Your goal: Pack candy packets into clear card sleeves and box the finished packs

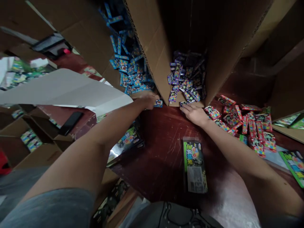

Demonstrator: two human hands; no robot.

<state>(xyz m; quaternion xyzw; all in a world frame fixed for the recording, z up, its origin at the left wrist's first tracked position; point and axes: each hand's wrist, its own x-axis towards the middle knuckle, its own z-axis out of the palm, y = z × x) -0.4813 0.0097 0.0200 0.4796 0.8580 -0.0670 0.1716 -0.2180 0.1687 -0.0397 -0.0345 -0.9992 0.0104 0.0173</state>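
Note:
My left hand [150, 100] is closed on a small blue candy-like box [159, 103] at the front of a carton holding a heap of blue boxes [135, 76]. My right hand [194, 114] has its fingers on a small purple box [184, 103] at the front lip of the neighbouring carton, which holds purple boxes [187, 79]. Between my forearms, a flat black-and-green printed pack [195, 166] in clear plastic lies on the dark red table [159, 139].
Loose red boxes [251, 123] lie heaped to the right, beside another green-edged pack [294, 164]. Tall cardboard walls [152, 41] divide the cartons. On the left are a white sheet [71, 90], a black phone [70, 123] and a divided carton [42, 155]. More packs [129, 139] lie under my left forearm.

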